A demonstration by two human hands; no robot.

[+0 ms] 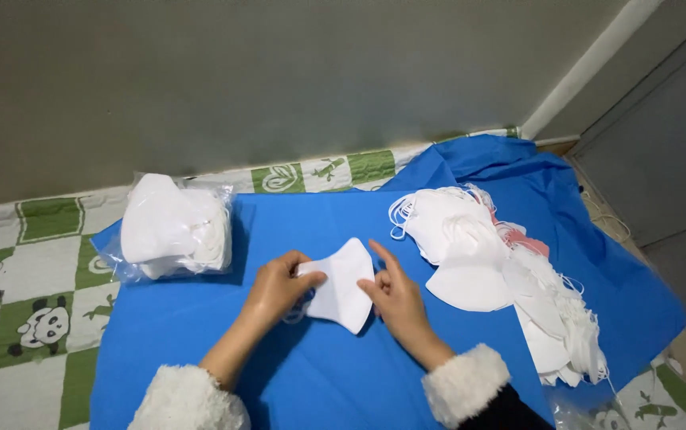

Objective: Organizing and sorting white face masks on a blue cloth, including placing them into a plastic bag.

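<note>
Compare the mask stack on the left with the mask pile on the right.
The left stack of masks sits inside a clear plastic bag; the right pile of masks lies loose on the blue cloth. The left stack is compact and neat; the right pile sprawls, ear loops trailing. The right pile shows some pink; the left looks all white. Both hold folded white face masks.

The masks (341, 285) looked like soft matt fabric, the bag (174, 227) glossy clear plastic, the blue sheet (319, 366) smooth cloth.
</note>
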